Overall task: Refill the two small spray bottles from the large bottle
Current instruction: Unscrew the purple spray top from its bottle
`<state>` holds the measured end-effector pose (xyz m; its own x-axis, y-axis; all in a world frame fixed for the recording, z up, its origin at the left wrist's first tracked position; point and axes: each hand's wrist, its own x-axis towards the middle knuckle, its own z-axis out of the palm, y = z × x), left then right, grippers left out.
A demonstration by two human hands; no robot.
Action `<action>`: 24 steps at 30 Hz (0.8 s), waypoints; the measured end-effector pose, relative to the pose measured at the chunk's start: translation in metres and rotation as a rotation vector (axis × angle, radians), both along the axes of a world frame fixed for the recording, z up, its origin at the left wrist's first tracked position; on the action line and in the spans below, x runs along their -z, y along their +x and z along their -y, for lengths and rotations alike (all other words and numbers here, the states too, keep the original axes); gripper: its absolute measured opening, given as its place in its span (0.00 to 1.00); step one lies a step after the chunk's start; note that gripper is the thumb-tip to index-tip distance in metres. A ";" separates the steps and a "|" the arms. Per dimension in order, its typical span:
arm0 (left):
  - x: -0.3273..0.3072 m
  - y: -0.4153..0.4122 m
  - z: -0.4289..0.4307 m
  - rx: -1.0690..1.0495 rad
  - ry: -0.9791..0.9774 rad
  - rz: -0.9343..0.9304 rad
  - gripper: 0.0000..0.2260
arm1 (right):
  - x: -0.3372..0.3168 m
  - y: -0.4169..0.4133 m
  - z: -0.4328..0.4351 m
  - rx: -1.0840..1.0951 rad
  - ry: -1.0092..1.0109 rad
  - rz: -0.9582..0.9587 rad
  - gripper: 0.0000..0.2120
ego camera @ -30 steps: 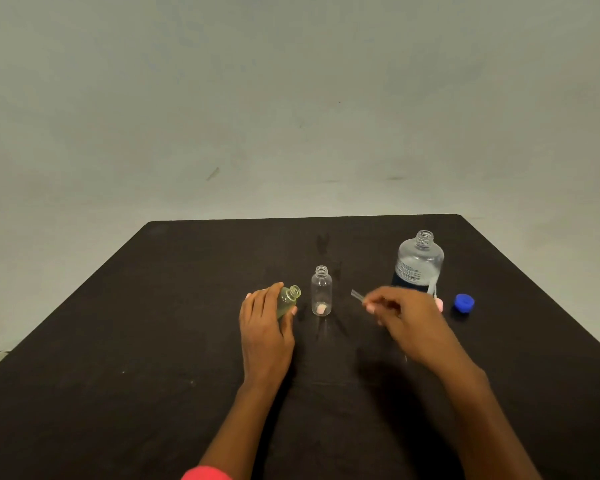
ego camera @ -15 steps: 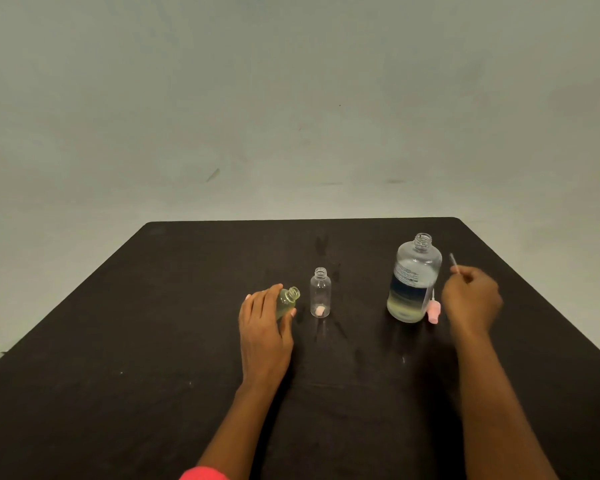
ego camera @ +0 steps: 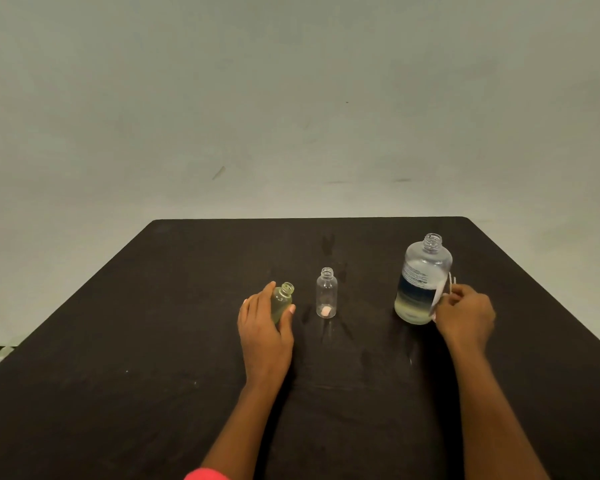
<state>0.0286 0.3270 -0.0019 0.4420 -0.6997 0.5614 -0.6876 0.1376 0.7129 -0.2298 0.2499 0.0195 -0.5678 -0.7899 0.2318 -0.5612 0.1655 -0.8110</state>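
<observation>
The left hand (ego camera: 265, 330) is gripping the tinted small bottle (ego camera: 282, 303), fingers and thumb curled round its body, and is holding it tilted with the open neck leaning up and to the right. Whether its base is touching the table (ego camera: 136, 341) cannot be told. The hold appears to be steadying the bottle and presenting its mouth for filling. The greenish cast may be liquid or the plastic itself; this cannot be settled. Just beside it, apart from the hand, the clear small bottle (ego camera: 326, 294) is standing upright and uncapped, apparently empty, with a pink patch showing at its base — inside or behind, undetermined. Well to the right the large bottle (ego camera: 425, 271) is standing upright with its neck open and pale liquid filling roughly the lower part below the label; being uncapped, it is judged ready for pouring. The right hand (ego camera: 465, 318) is sitting close against that bottle's right side, fingers curled and pinching a thin pale tube (ego camera: 452, 285) that is sticking up above the knuckles, probably the dip tube of a spray head, though the head itself is hidden in the hand. The placement suggests the sprayer is being set down clear of the pouring path — freeing the hand for the large bottle. Neither small bottle is visibly being filled; the refill is judged as not yet started.
</observation>
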 end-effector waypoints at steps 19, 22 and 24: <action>-0.003 0.021 0.005 -0.293 -0.060 -0.440 0.20 | -0.004 0.015 -0.017 -0.088 -0.392 0.107 0.17; -0.002 0.036 0.011 -0.381 -0.119 -0.392 0.20 | -0.005 0.024 -0.021 -0.156 -0.458 0.146 0.24; -0.002 0.047 0.014 -0.424 -0.121 -0.386 0.21 | -0.004 0.031 -0.021 -0.210 -0.469 0.172 0.28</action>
<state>0.0753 0.3128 -0.0003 0.8578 -0.3576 0.3691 -0.3941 0.0031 0.9191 -0.1987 0.2710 0.0239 -0.4698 -0.7243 0.5047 -0.3961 -0.3380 -0.8537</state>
